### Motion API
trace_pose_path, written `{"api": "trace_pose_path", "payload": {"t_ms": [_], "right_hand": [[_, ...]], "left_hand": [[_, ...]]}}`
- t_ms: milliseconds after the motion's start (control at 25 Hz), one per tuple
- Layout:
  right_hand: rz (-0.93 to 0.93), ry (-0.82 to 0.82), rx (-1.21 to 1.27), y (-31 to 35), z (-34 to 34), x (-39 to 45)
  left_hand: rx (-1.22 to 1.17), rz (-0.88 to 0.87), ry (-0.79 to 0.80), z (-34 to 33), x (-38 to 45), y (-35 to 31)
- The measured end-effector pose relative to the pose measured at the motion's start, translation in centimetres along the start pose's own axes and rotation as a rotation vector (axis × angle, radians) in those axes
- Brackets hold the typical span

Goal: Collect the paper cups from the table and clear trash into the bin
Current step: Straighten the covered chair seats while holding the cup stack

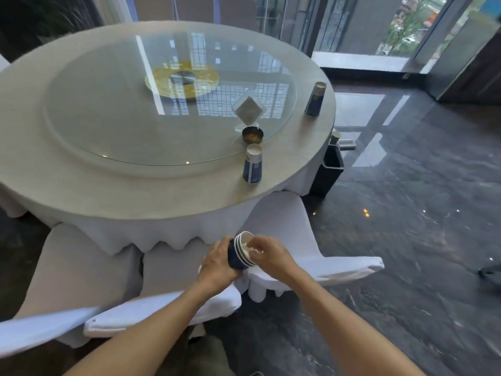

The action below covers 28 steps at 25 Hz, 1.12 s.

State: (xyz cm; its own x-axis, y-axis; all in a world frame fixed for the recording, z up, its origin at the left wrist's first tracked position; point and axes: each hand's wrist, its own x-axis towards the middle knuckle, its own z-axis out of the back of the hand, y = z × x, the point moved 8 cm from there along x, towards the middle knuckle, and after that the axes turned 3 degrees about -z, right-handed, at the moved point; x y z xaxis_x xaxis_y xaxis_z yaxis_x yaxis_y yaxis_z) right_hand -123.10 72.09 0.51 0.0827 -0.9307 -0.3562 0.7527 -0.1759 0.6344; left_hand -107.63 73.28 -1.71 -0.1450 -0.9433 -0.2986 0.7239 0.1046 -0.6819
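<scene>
Low in the frame's centre, the left hand (218,263) grips a nested stack of paper cups (242,252) while the right hand (267,253) pinches something white at its mouth. Two more cups (253,164) (315,99) stand on the round table (151,196); a dark bin (329,169) sits at right.

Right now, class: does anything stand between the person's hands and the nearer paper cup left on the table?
Nothing visible blocks it. The left hand grips the stacked cups, the right hand is at their rim, and the nearer cup stands alone near the table edge. Both hands are occupied, though.
</scene>
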Motion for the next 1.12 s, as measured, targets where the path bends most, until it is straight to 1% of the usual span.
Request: {"api": "trace_pose_path", "payload": {"t_ms": [200,360,440,520,600,680,840,960,1040,1120], "right_hand": [[-0.013,0.012,0.017,-2.8,2.3,2.2],[-0.054,0.048,-0.007,-5.1,3.1,5.2],[-0.088,0.06,-0.069,-7.0,3.4,6.8],[-0.107,0.131,-0.175,-8.4,3.2,7.6],[-0.131,0.197,-0.223,-10.1,3.1,9.1],[-0.174,0.207,-0.246,-11.5,3.4,11.1],[-0.208,0.321,-0.317,-14.4,0.7,13.8],[-0.206,0.388,-0.374,-16.7,-2.3,16.4],[-0.172,0.435,-0.434,-18.2,-5.1,18.9],[-0.114,0.437,-0.525,-19.5,-7.7,21.8]], "left_hand": [[-0.106,0.058,-0.059,-1.6,0.4,0.3],[-0.186,0.086,-0.118,-1.8,4.2,1.0],[-0.18,0.093,-0.092,-2.5,7.0,1.7],[-0.175,0.132,-0.03,-3.5,8.7,2.6],[-0.161,0.157,0.009,-4.3,9.9,3.1],[-0.163,0.191,0.036,-4.5,11.0,3.8],[-0.135,0.258,0.041,-5.8,11.8,6.1],[-0.211,0.3,0.028,-6.9,12.2,8.0],[-0.264,0.333,0.007,-7.9,12.6,9.3],[-0.24,0.312,-0.011,-8.8,13.6,10.1]]}}
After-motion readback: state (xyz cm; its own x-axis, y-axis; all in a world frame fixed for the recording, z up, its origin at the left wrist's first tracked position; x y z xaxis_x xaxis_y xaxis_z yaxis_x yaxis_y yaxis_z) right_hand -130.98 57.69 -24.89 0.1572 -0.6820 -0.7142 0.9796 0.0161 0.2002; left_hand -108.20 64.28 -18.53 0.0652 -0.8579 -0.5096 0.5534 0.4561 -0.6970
